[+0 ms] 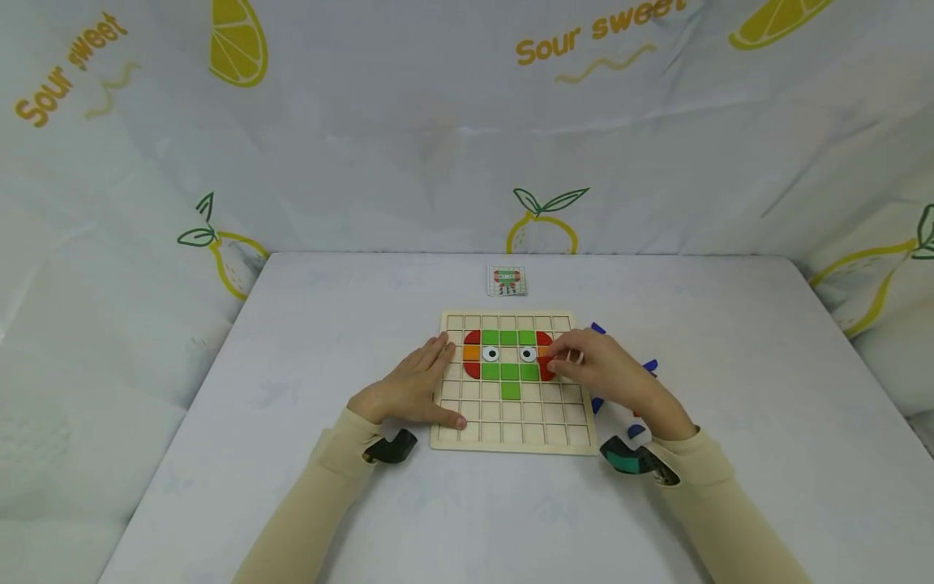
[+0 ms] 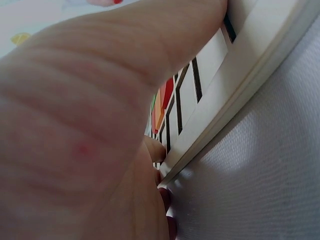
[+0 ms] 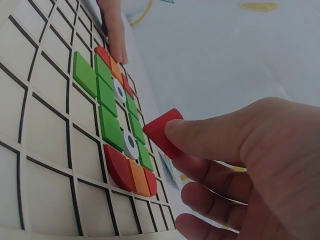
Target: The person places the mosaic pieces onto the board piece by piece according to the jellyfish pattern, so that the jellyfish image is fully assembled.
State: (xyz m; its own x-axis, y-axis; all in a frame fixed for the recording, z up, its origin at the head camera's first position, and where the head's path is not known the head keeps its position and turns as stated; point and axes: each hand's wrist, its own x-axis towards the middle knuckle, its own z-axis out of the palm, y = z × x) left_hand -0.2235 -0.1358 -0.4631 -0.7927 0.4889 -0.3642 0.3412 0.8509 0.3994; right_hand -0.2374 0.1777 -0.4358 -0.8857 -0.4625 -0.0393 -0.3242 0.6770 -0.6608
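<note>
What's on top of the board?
On the board: green, orange and red tiles, two eyes, and the left hand. The right hand pinches another red tile above. What these cover cannot be seen.

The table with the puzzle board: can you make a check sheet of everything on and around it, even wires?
Surface: white table.
Job's things: square, pale wooden grid board; on it, flat red, orange and green tiles and two round white-and-black eye pieces; beyond it, small square picture card.
Clutter: small blue pieces right of the board.
Hands: left hand rests on the board's left edge; right hand pinches a flat red tile.
Cables: nothing seen.
Surroundings: white backdrop with yellow lemon prints.
</note>
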